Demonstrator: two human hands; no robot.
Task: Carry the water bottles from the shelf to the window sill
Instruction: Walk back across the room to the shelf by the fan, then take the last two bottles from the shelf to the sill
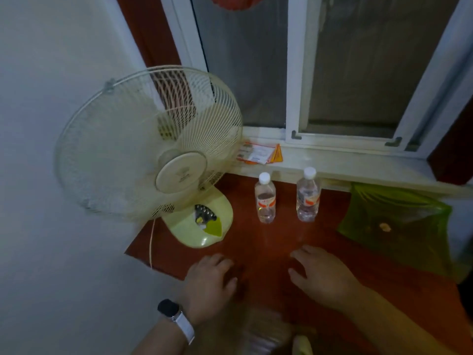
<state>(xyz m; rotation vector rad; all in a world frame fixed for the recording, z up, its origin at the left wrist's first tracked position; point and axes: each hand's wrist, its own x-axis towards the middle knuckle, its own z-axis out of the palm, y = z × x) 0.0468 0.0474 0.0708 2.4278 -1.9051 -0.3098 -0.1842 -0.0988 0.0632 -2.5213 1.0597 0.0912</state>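
Two clear water bottles with white caps and red-and-white labels stand upright on the red-brown window sill (281, 239), side by side in front of the window frame: the left bottle (265, 199) and the right bottle (308, 196). My left hand (208, 280), with a watch on the wrist, hovers near the sill's front edge below the left bottle, fingers loosely curled and holding nothing. My right hand (322, 275) is below the right bottle, fingers relaxed and spread, also holding nothing. Both hands are well apart from the bottles.
A pale green table fan (153, 147) stands on the sill's left end, its base (202, 221) next to the left bottle. A green plastic bag (399, 226) lies at the right. Orange-and-white packets (258, 153) rest on the white window ledge. A white wall is on the left.
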